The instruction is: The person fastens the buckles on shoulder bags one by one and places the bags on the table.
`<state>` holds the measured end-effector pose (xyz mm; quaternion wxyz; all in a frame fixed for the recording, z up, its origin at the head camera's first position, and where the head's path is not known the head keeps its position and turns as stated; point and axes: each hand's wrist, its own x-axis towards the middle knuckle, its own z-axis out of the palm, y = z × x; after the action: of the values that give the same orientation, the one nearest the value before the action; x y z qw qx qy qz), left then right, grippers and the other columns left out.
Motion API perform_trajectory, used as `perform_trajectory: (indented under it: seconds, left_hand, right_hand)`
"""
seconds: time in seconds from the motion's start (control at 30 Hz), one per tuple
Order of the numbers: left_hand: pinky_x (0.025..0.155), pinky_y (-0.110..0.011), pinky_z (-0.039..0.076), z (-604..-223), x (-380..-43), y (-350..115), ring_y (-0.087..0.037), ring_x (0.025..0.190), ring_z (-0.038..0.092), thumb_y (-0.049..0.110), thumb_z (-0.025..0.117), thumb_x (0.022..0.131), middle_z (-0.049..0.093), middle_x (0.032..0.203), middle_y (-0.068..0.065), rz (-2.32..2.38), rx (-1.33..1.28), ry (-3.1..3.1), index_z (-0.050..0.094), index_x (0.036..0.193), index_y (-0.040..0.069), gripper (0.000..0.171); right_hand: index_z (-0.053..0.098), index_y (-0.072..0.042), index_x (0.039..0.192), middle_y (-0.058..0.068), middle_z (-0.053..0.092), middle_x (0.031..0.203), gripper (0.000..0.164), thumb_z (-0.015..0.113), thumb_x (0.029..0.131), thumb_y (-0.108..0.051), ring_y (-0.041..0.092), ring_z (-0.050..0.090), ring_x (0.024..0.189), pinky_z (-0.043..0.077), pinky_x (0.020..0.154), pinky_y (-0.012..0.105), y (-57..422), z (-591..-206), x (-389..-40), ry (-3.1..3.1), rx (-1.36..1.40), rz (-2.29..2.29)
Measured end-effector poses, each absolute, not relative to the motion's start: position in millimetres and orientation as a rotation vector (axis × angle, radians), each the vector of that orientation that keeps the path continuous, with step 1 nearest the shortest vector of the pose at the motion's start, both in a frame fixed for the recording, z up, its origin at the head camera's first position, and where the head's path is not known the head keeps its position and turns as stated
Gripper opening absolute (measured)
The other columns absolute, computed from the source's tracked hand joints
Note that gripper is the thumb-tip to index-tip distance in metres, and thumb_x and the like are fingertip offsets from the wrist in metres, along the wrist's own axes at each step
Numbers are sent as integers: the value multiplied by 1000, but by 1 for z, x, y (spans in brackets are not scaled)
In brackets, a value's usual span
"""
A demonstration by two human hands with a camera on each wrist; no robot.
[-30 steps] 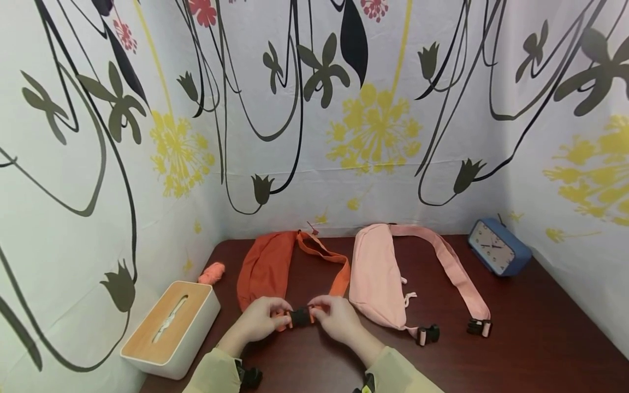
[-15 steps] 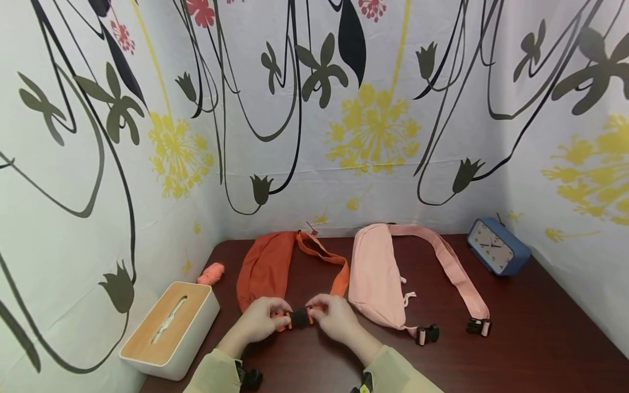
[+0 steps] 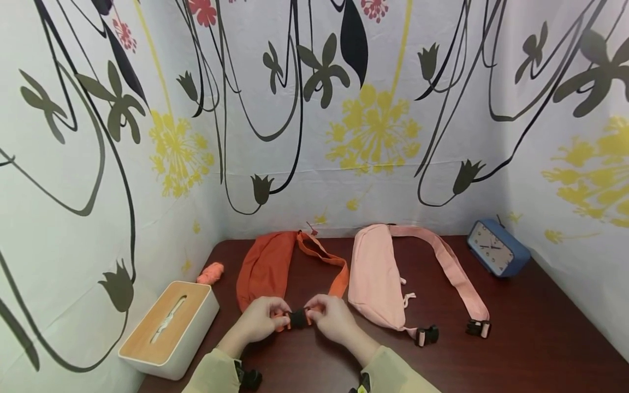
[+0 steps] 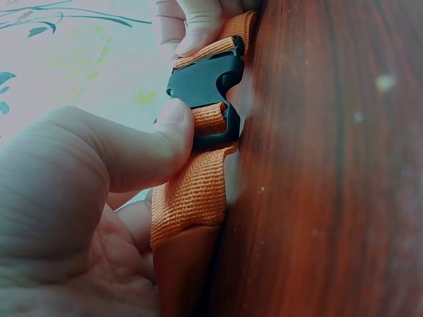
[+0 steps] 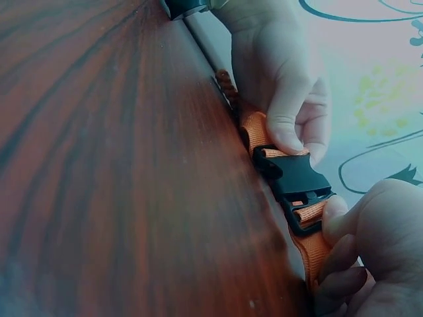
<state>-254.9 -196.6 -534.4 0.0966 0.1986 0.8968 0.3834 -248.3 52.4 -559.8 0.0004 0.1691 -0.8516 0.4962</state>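
Black buckle [image 5: 301, 174] on orange strap [image 4: 188, 195] between left fingers [image 4: 170, 135] and right fingers [image 5: 336, 218], each pinching one end.

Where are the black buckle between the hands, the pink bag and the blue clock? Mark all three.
Black buckle [image 5: 301, 175], right wrist view: its broad flat face.
Pink bag [image 3: 377, 277], head view: middle of its body.
Blue clock [image 3: 495, 249], head view: its dial.

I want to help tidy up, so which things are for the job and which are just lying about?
Probably for the job:
red-orange fabric bag
orange woven strap
black plastic buckle

Seemingly just lying about:
long pale pink fabric bag
blue boxy clock
white tissue box with wood-coloured top
small coral bundle
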Motion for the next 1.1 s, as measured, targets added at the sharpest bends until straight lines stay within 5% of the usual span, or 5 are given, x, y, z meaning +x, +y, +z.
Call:
perform_trajectory:
  seconds: [0.8,1.1]
  left_hand:
    - [59,-25,43,-537,-256,-199,-8,61,55,22,84,98,62,71,8,1153,585,2648,78,98,21,6]
    - [59,-26,44,-540,-259,-201,-7,61,56,25,82,100,63,73,10,1124,616,2643,77,97,25,6]
  right_hand:
    - [80,-13,101,-9,71,79,3,79,101,-15,2,58,66,48,63,23,45,-561,-249,-2726,502,1528]
    - [80,-20,97,-6,71,78,7,83,97,-13,1,54,63,46,61,23,46,-565,-251,-2667,562,1498]
